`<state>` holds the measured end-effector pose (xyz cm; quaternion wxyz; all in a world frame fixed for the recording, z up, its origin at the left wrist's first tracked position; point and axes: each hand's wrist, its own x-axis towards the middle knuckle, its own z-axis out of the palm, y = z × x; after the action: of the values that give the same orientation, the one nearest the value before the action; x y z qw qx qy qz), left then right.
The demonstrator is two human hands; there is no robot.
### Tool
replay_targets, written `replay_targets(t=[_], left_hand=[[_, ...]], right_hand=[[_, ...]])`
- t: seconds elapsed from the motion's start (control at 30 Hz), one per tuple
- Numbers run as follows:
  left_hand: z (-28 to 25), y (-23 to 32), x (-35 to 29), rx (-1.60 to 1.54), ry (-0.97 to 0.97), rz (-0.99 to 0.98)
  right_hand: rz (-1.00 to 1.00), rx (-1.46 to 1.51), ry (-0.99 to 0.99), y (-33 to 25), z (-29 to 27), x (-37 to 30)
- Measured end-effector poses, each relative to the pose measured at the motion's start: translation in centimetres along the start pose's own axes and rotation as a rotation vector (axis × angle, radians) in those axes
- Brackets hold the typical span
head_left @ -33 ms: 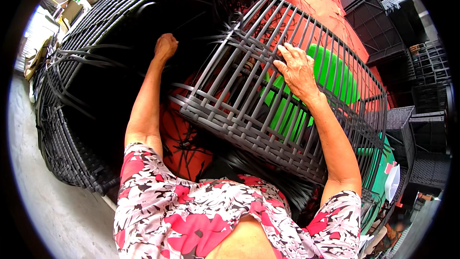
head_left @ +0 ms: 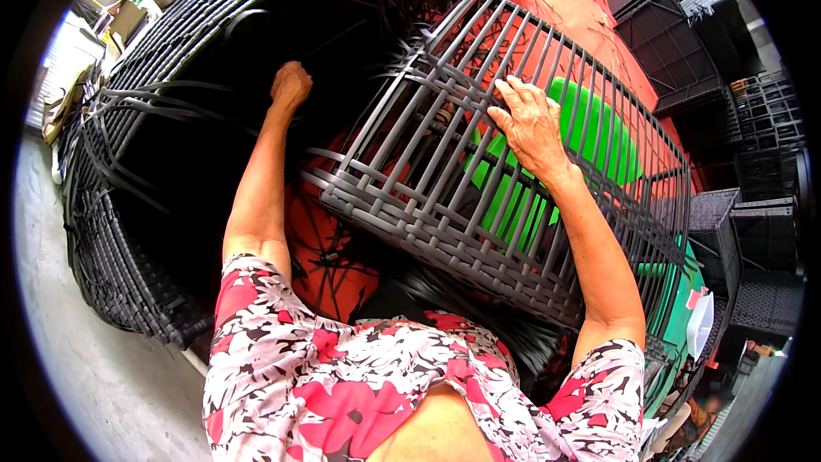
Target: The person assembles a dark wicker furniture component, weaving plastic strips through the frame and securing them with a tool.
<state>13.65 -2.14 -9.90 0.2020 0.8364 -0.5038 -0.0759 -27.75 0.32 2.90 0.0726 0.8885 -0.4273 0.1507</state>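
A half-woven grey wicker frame [head_left: 445,227] lies tilted before me, with long parallel strips across an open face and a tightly woven band along the near side. My right hand [head_left: 534,124] rests on these strips, its fingers stretched out and slightly apart. Left of the frame, my left hand [head_left: 292,84] is closed in front of a dark hollow; whatever it pinches is lost against the black. Loose strip ends [head_left: 410,51] stick out at the frame's upper left corner.
A large curved black wicker piece [head_left: 111,248] stands at left with loose strips [head_left: 171,98] hanging from it. Green plastic [head_left: 590,124] shows behind the frame's bars. Red sheeting [head_left: 573,0] with scraps covers the ground. Dark woven furniture pieces [head_left: 676,51] are stacked at right.
My left hand has shifted slightly left, away from the frame. My right hand and the frame stay in place.
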Motion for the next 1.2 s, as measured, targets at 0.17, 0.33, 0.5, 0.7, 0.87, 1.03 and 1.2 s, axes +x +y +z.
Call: replay_targets(t=[0.17, 0.33, 0.5, 0.7, 0.87, 1.03, 1.2], left_hand=[[-0.9, 1.0, -1.8, 0.142, 0.17, -0.04], [-4.1, 6.8, -3.1, -0.339, 0.254, 0.474], [-5.5, 11.9, -5.4, -0.836, -0.403, 0.567], [-5.2, 12.5, -4.9, -0.818, -0.467, 0.602], [-5.9, 11.5, -3.2, -0.812, -0.614, 0.574], [-6.4, 9.1, -2.1, -0.673, -0.513, 0.412], [-5.2, 5.7, -1.0, -0.664, -0.469, 0.234]], right_hand=[[0.002, -0.012, 0.015, 0.5, 0.5, -0.3], [-0.004, -0.009, 0.013, 0.3, 0.6, -0.2], [-0.005, 0.001, 0.015, 0.3, 0.6, -0.2], [0.005, 0.005, 0.007, 0.4, 0.6, -0.3], [0.015, -0.033, -0.015, 0.0, 0.0, -0.1], [0.006, -0.047, -0.014, 0.3, 0.3, -0.2], [0.001, -0.055, -0.012, 0.2, 0.2, -0.2]])
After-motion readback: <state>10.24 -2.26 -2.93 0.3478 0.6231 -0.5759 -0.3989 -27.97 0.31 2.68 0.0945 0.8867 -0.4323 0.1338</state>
